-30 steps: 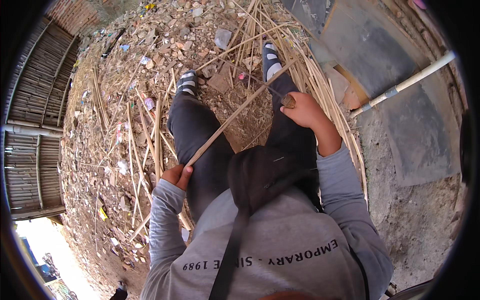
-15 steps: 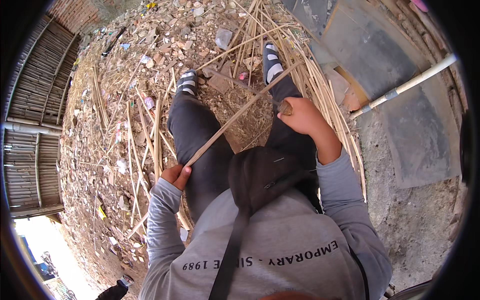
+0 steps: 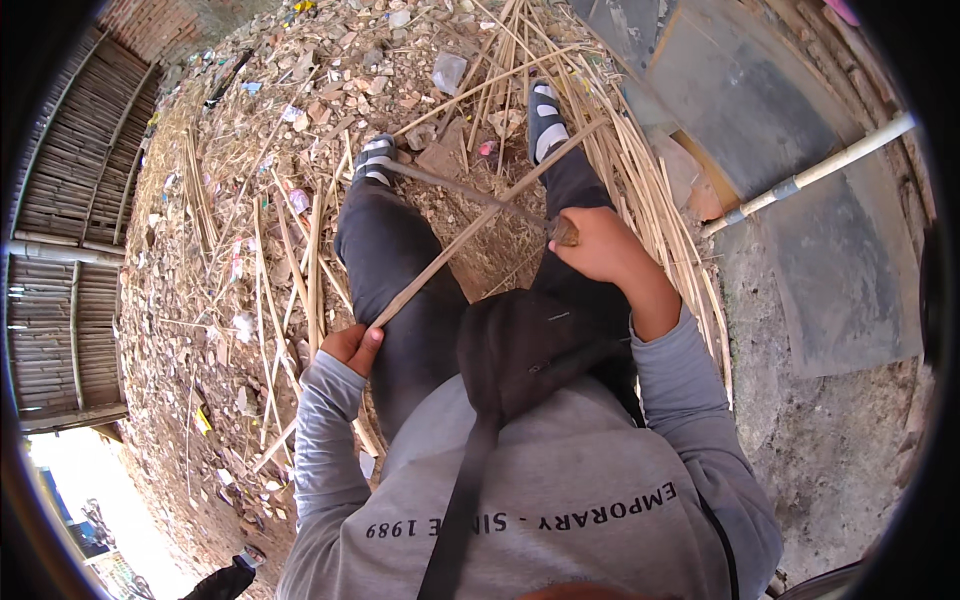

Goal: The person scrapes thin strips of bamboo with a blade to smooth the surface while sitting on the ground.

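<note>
My left hand (image 3: 350, 347) is closed round the near end of a long bamboo strip (image 3: 436, 263), beside my left thigh. The strip slants up and to the right across my legs. In my right hand (image 3: 602, 246), above the right thigh, is the wooden handle of a long-bladed knife (image 3: 452, 185). Its narrow dark blade reaches left toward my left foot and crosses the strip between my knees. Whether the edge touches the strip, I cannot tell.
Bamboo strips (image 3: 645, 180) lie in a heap beyond and right of my right leg. More strips (image 3: 314, 265) lie to the left on rubble-strewn ground. Dark flat sheets (image 3: 735, 100) and a pale pole (image 3: 815, 172) are at the right. A bamboo-slat wall (image 3: 60, 150) stands far left.
My right hand has shifted slightly left and down, and the knife's blade has swung lower, its tip now nearer my left foot. The left hand and the strip stay almost still.
</note>
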Available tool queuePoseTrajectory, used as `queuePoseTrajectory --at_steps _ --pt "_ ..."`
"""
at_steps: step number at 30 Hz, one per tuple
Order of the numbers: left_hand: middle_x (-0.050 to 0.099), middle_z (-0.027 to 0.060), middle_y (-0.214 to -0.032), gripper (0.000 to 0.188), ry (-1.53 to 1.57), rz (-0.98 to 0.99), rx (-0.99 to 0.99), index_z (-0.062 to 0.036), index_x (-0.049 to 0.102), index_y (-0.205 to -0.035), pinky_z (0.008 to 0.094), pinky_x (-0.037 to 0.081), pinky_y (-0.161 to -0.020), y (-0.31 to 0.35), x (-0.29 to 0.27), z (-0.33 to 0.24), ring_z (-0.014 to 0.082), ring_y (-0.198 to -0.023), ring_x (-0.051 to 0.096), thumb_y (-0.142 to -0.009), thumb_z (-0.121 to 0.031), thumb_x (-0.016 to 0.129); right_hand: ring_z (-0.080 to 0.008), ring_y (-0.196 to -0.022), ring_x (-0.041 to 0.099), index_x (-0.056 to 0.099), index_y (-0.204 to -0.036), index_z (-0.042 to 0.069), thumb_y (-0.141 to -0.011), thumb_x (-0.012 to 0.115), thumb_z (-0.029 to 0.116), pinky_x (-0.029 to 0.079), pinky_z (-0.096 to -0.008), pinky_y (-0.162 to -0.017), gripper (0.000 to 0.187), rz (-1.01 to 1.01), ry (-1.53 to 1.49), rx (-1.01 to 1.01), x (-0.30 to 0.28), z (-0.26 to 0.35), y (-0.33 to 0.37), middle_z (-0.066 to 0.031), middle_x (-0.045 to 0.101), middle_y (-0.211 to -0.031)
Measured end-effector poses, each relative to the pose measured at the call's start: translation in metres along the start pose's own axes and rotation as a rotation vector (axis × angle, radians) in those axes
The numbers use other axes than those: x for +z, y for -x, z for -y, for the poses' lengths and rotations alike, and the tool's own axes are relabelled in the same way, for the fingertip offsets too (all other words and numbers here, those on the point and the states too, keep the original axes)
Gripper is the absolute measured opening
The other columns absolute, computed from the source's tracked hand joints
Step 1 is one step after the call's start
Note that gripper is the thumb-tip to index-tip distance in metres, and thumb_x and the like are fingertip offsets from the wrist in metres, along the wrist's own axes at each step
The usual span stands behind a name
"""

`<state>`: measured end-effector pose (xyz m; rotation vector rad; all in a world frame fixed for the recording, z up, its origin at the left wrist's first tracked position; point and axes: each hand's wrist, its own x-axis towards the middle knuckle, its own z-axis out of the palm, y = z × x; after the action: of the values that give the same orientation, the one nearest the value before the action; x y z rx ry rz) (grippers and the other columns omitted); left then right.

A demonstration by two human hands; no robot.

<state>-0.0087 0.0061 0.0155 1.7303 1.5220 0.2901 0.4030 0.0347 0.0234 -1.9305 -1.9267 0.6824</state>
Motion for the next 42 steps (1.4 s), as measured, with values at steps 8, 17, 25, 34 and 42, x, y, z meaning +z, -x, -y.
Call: queuePoseTrajectory --at_steps 8,17,25,34,42 --pt "0.046 0.0075 -0.058 0.061 0.005 -0.014 0.002 0.0020 0.060 -0.077 0.0388 0.039 -0.057 0.001 0.002 -0.005 0.0170 -0.058 0.042 -0.102 -0.053 0.055 -0.0429 -0.084 0.066 0.070 -0.093 0.004 -0.081 0.075 0.027 0.051 -0.0478 -0.074 0.027 -0.043 -0.148 0.019 -0.007 -0.031 -0.019 -0.0225 0.069 -0.085" --pt "0.051 0.0209 -0.060 0.060 -0.117 -0.013 0.060 0.0018 0.058 -0.077 0.0466 0.042 -0.060 -0.002 -0.001 -0.001 0.0368 -0.058 0.053 -0.103 -0.052 0.052 -0.0439 -0.086 0.066 0.069 -0.093 0.004 -0.081 0.075 0.026 0.051 -0.0487 -0.075 0.027 0.068 0.005 -0.032 -0.009 0.013 0.000 -0.0223 0.069 -0.086" --pt "0.054 0.0199 -0.062 0.060 -0.078 -0.017 0.044 0.0014 0.063 -0.083 0.0447 0.045 -0.062 -0.001 0.001 0.002 0.0361 -0.061 0.056 -0.102 -0.055 0.052 -0.0437 -0.085 0.065 0.068 -0.093 0.004 -0.081 0.076 0.027 0.051 -0.0492 -0.073 0.027 -0.019 -0.012 0.006 -0.007 0.006 -0.007 -0.0226 0.068 -0.086" --pt "0.055 0.0206 -0.064 0.060 -0.082 0.038 0.051 0.0023 0.063 -0.083 0.0456 0.046 -0.065 -0.002 -0.004 -0.008 0.0367 -0.063 0.058 -0.103 -0.054 0.051 -0.0431 -0.085 0.067 0.067 -0.094 0.002 -0.080 0.078 0.026 0.053 -0.0472 -0.075 0.029 -0.139 -0.030 -0.013 -0.008 -0.011 -0.019 -0.0219 0.069 -0.085" --pt "0.054 0.0192 -0.063 0.062 -0.063 0.071 0.033 0.0032 0.063 -0.082 0.0445 0.044 -0.064 -0.004 -0.005 0.001 0.0345 -0.062 0.056 -0.102 -0.054 0.052 -0.0433 -0.086 0.067 0.069 -0.092 0.004 -0.081 0.077 0.027 0.052 -0.0489 -0.074 0.027 0.086 0.070 -0.098 -0.008 0.017 -0.009 -0.0221 0.069 -0.086"
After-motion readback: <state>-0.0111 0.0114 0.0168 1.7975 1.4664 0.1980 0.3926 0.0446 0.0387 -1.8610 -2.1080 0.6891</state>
